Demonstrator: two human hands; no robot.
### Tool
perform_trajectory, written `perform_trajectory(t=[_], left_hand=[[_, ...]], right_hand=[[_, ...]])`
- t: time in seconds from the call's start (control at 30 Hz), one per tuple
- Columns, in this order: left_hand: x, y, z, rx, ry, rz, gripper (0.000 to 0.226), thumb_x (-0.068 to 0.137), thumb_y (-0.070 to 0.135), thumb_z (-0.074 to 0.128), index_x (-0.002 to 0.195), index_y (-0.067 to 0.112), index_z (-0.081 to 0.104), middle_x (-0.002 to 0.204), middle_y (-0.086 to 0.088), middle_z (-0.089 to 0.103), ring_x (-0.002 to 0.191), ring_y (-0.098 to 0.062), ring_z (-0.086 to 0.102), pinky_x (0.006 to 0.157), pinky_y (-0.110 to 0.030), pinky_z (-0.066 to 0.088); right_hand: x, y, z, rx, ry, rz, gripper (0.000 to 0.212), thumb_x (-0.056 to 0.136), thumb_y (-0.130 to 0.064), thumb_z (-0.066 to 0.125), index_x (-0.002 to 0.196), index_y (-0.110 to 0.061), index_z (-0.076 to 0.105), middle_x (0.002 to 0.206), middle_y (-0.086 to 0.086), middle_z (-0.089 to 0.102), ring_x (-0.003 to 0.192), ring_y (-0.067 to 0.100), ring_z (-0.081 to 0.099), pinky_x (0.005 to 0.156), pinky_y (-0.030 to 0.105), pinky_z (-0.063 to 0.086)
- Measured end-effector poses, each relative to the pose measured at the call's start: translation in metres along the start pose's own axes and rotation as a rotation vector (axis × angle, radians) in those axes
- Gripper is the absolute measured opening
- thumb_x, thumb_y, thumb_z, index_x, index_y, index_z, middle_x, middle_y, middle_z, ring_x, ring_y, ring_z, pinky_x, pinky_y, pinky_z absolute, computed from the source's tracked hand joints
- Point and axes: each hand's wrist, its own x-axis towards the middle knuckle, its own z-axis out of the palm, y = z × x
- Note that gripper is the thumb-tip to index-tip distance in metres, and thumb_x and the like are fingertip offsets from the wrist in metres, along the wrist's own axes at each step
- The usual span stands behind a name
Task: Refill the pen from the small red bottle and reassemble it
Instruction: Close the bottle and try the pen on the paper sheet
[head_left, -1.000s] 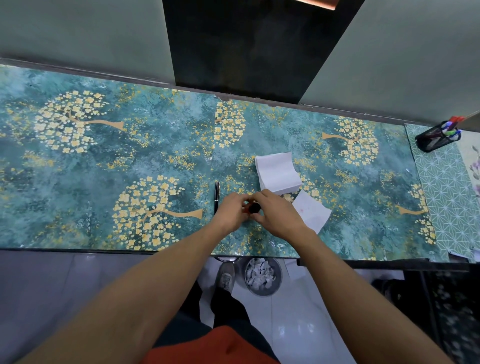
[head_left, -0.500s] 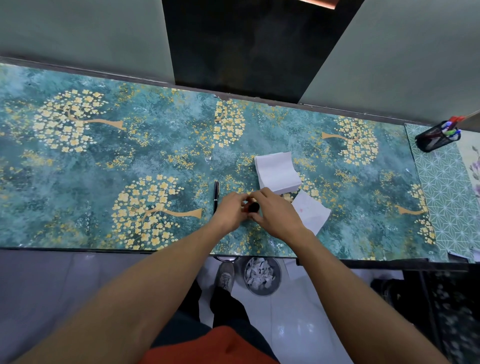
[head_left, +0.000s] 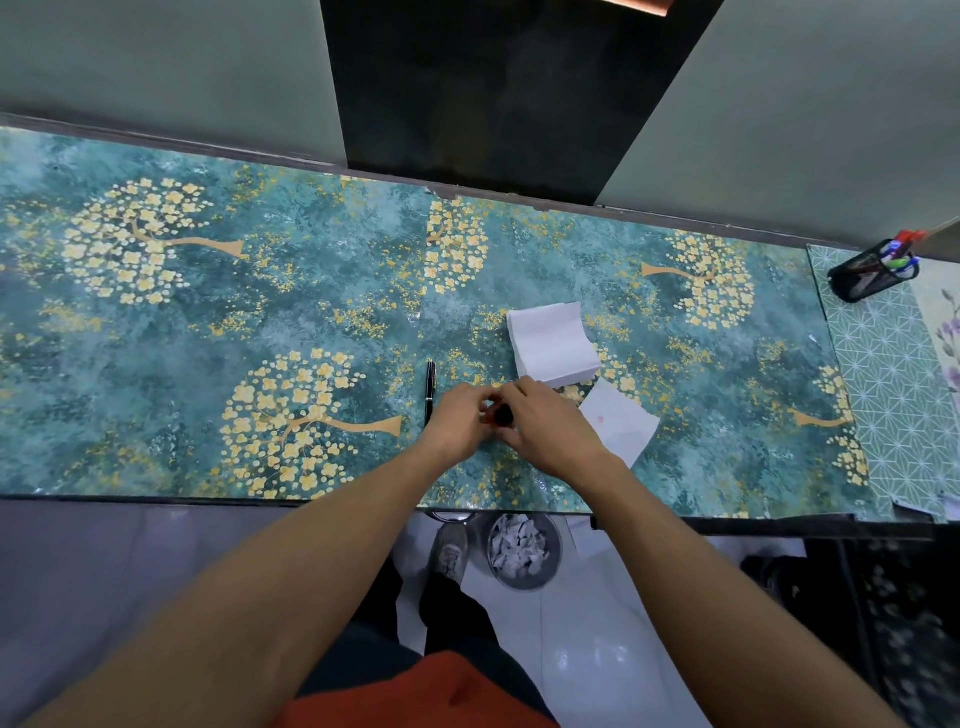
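Note:
A small red bottle (head_left: 493, 414) with a dark cap shows only as a sliver between my two hands, near the table's front middle. My left hand (head_left: 460, 418) wraps its left side and my right hand (head_left: 545, 423) closes on the dark cap from the right. A black pen (head_left: 429, 391) lies on the table just left of my left hand, pointing away from me, untouched. Most of the bottle is hidden by my fingers.
A stack of white tissues (head_left: 553, 343) lies just beyond my hands, and a single tissue (head_left: 618, 423) with a faint red spot lies under my right wrist. A black pen holder (head_left: 870, 273) stands at far right. A bin (head_left: 524, 551) sits under the table (head_left: 208, 338).
Both hands stay on the bottle in the same spot; the fingers shift only slightly around the cap. The pen and tissues have not moved.

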Motion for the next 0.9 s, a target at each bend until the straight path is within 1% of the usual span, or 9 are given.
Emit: perform_trajectory(t=[0.07, 0.13, 0.23, 0.4, 0.47, 0.57, 0.7, 0.83, 0.9], left_hand=[[0.001, -0.001, 0.001, -0.013, 0.004, -0.006, 0.039, 0.079, 0.016, 0.081, 0.116, 0.021, 0.071, 0.111, -0.01, 0.066, 0.098, -0.029, 0.063, 0.086, -0.036, 0.049], [0.001, -0.001, 0.002, -0.02, 0.0, -0.009, 0.039, 0.078, 0.017, 0.082, 0.115, 0.024, 0.071, 0.111, -0.009, 0.065, 0.098, -0.028, 0.063, 0.086, -0.037, 0.05], [0.001, -0.002, 0.002, -0.007, 0.0, -0.02, 0.037, 0.078, 0.015, 0.08, 0.114, 0.021, 0.072, 0.11, -0.009, 0.065, 0.096, -0.026, 0.064, 0.082, -0.032, 0.049], [0.003, -0.004, 0.003, 0.039, 0.001, -0.012, 0.04, 0.077, 0.011, 0.075, 0.115, 0.023, 0.071, 0.111, -0.011, 0.065, 0.096, -0.03, 0.064, 0.086, -0.04, 0.054], [0.004, -0.005, 0.004, 0.042, -0.002, -0.013, 0.041, 0.079, 0.01, 0.075, 0.117, 0.024, 0.07, 0.113, -0.011, 0.064, 0.097, -0.029, 0.064, 0.088, -0.041, 0.054], [0.003, -0.005, 0.004, 0.012, -0.005, -0.006, 0.039, 0.079, 0.013, 0.077, 0.116, 0.026, 0.07, 0.111, -0.008, 0.066, 0.096, -0.028, 0.065, 0.085, -0.04, 0.054], [0.004, -0.005, 0.006, -0.018, 0.003, -0.018, 0.036, 0.076, 0.016, 0.08, 0.11, 0.023, 0.072, 0.109, -0.009, 0.064, 0.095, -0.028, 0.064, 0.083, -0.038, 0.053], [0.004, -0.007, 0.006, -0.035, 0.006, -0.014, 0.037, 0.076, 0.014, 0.082, 0.111, 0.023, 0.073, 0.109, -0.008, 0.067, 0.096, -0.026, 0.066, 0.083, -0.036, 0.054], [0.004, -0.007, 0.007, -0.03, 0.015, -0.015, 0.037, 0.076, 0.018, 0.083, 0.111, 0.024, 0.073, 0.11, -0.009, 0.067, 0.096, -0.026, 0.067, 0.084, -0.034, 0.053]], right_hand=[[0.0, 0.0, 0.0, -0.005, -0.015, -0.037, 0.041, 0.098, -0.02, 0.06, 0.138, -0.02, 0.051, 0.121, 0.01, 0.058, 0.11, 0.032, 0.056, 0.083, 0.046, 0.052], [0.0, 0.001, 0.001, -0.006, -0.007, -0.004, 0.037, 0.099, -0.019, 0.059, 0.135, -0.019, 0.052, 0.119, 0.011, 0.059, 0.106, 0.034, 0.059, 0.078, 0.046, 0.052], [0.004, -0.002, 0.002, -0.051, 0.005, 0.106, 0.029, 0.101, -0.033, 0.058, 0.121, -0.012, 0.055, 0.114, 0.012, 0.065, 0.101, 0.037, 0.065, 0.068, 0.04, 0.045], [0.003, -0.003, 0.004, -0.119, 0.01, 0.186, 0.047, 0.102, -0.055, 0.048, 0.118, -0.011, 0.056, 0.109, 0.013, 0.066, 0.097, 0.035, 0.067, 0.066, 0.039, 0.045], [0.0, -0.001, 0.004, -0.095, 0.006, 0.131, 0.044, 0.102, -0.05, 0.052, 0.125, -0.014, 0.052, 0.114, 0.011, 0.061, 0.099, 0.035, 0.066, 0.07, 0.041, 0.048], [-0.001, 0.003, 0.004, -0.051, -0.041, -0.005, 0.041, 0.101, -0.032, 0.058, 0.138, -0.019, 0.047, 0.117, 0.01, 0.056, 0.098, 0.035, 0.063, 0.073, 0.045, 0.052], [0.001, 0.007, 0.009, -0.05, -0.016, -0.039, 0.039, 0.099, -0.013, 0.057, 0.137, -0.02, 0.051, 0.109, 0.01, 0.057, 0.092, 0.036, 0.062, 0.071, 0.048, 0.053], [0.006, 0.002, 0.006, -0.018, -0.017, 0.046, 0.029, 0.1, -0.021, 0.06, 0.129, -0.015, 0.056, 0.113, 0.011, 0.063, 0.1, 0.036, 0.065, 0.076, 0.047, 0.054], [0.008, 0.0, 0.006, -0.04, -0.004, 0.088, 0.026, 0.101, -0.026, 0.059, 0.122, -0.012, 0.057, 0.114, 0.012, 0.066, 0.102, 0.037, 0.066, 0.073, 0.043, 0.049]])
